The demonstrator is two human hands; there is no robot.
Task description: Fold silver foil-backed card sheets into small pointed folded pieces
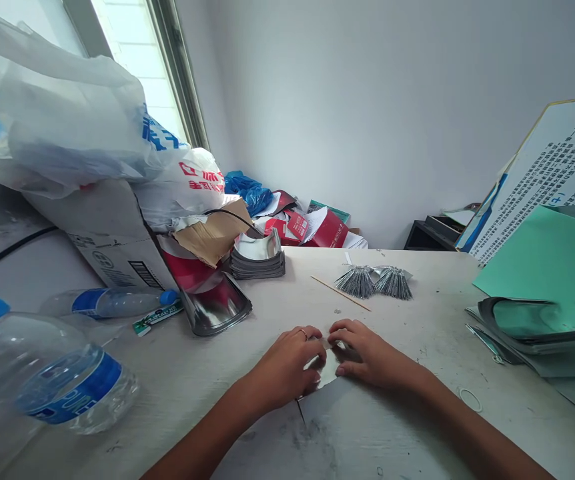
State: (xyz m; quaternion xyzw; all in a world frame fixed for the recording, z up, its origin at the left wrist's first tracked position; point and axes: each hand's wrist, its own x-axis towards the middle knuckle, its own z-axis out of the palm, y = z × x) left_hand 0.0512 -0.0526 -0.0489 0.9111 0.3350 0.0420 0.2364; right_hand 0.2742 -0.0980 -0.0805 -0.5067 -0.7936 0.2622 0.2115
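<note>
Both hands are at a small shiny silver sheet (328, 369) lying at the middle of the table. My left hand (287, 367) has its fingers curled over the sheet's left side; a ring is on one finger. My right hand (370, 353) bends its fingers and thumb at the right edge. A thin dark sliver (301, 413) sticks out below my left hand. Farther back lie two fanned bundles of thin metal strips, a left bundle (356, 283) and a right bundle (393, 283). A thin wooden stick (340, 293) lies slantwise before them.
Curved metal sheets (257, 263) are stacked at the back left, near a single bent sheet (220, 308). Left stand a large bottle (72, 373), a lying bottle (132, 302) and a carton (117, 240) under plastic bags. Dark sheets (532, 330) and a white ring (470, 400) lie right.
</note>
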